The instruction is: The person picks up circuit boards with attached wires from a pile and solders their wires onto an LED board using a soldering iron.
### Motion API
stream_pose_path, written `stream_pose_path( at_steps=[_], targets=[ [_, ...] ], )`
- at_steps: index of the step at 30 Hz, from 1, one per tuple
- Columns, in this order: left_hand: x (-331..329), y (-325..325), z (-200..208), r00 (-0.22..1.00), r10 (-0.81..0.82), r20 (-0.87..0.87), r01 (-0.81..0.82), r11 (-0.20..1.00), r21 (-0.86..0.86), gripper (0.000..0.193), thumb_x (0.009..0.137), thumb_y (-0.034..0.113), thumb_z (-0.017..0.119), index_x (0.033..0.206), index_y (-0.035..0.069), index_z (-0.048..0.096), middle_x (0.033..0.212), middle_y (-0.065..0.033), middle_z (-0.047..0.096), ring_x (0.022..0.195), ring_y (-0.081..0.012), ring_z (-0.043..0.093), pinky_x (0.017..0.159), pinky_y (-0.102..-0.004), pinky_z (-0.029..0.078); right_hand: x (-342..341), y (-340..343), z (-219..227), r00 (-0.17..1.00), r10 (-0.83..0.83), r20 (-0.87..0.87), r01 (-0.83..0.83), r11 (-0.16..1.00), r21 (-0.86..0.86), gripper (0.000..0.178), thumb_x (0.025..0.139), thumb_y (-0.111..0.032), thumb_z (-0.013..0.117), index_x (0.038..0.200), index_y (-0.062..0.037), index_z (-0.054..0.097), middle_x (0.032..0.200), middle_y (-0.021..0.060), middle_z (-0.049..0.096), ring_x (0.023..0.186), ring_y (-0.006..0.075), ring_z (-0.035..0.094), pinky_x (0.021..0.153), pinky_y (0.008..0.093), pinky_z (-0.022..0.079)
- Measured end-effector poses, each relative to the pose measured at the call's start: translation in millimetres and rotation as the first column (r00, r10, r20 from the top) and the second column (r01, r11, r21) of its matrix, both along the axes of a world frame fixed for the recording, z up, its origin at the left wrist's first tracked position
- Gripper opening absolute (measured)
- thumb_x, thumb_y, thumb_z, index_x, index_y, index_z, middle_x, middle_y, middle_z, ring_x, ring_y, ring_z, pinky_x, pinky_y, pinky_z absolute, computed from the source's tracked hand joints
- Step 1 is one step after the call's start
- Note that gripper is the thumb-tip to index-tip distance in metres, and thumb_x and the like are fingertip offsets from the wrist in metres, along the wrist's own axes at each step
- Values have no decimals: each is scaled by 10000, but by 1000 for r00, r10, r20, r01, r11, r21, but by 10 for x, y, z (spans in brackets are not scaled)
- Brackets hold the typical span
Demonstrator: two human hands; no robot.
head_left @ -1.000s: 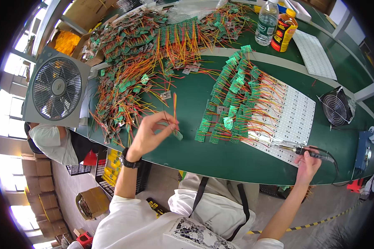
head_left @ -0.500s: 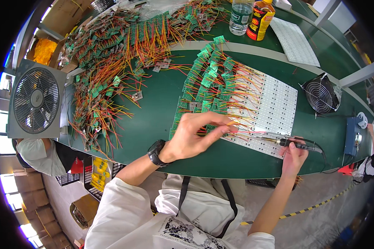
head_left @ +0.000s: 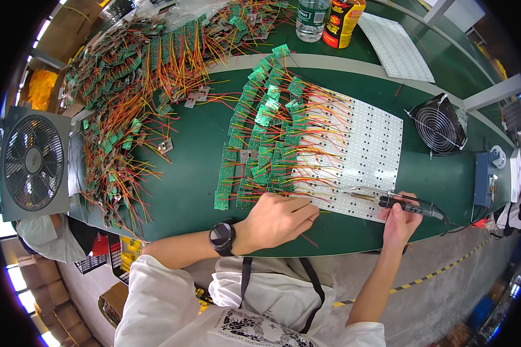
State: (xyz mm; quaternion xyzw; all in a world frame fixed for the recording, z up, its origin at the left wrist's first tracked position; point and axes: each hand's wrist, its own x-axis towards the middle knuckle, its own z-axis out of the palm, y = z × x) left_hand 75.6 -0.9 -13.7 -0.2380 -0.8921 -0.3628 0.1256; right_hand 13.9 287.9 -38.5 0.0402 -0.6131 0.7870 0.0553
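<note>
A soldering iron (head_left: 389,202), tip over the white dotted panel (head_left: 376,150), is gripped by its handle in my right hand (head_left: 400,224), presumably for control. My left hand (head_left: 276,222) pinches nearby, on what I cannot tell. Green circuit boards (head_left: 224,179) lie alongside, wires (head_left: 316,149) across the panel, perhaps for easy reach.

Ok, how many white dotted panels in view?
2: the near panel, beside the right hand; the far panel, at the back right. Any stacked beneath would be hidden.

L fingers (head_left: 300,215) bunched, R fingers (head_left: 397,216) curled, L forearm (head_left: 179,250) approx. crosswise
</note>
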Motion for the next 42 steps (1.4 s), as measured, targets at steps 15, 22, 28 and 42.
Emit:
stream_pose_path(
  at_steps=[15,22,28,42],
  targets=[
    [-2,27,-94,996,62,-69,-65,997,-33,224,758,103,726,972,62,674,724,-10,580,516,-175,578,465,-299,471,50,70,25,994,113,11,-113,989,96,272,814,-32,719,1016,75,570,904,128,595,570,218,638,472,296,541],
    [-15,10,-89,999,36,-40,-38,998,-53,228,765,98,720,982,52,668,738,-14,589,531,-176,591,475,-299,482,45,87,11,986,151,72,-160,976,147,272,797,7,720,1019,62,572,925,128,592,599,226,650,494,310,573],
    [-2,12,-132,998,37,-52,-40,998,-48,233,773,94,713,992,36,662,769,-28,610,576,-189,624,499,-302,502,53,90,12,984,162,76,-172,975,143,260,799,10,717,1010,62,574,956,134,587,615,226,651,508,316,580],
    [3,10,-121,999,38,-34,-40,998,-42,233,769,80,713,991,34,656,748,-29,597,573,-198,622,502,-315,505,55,50,45,982,170,79,-181,971,158,239,807,-7,715,992,65,582,920,125,590,618,217,651,518,312,577]
  ],
)
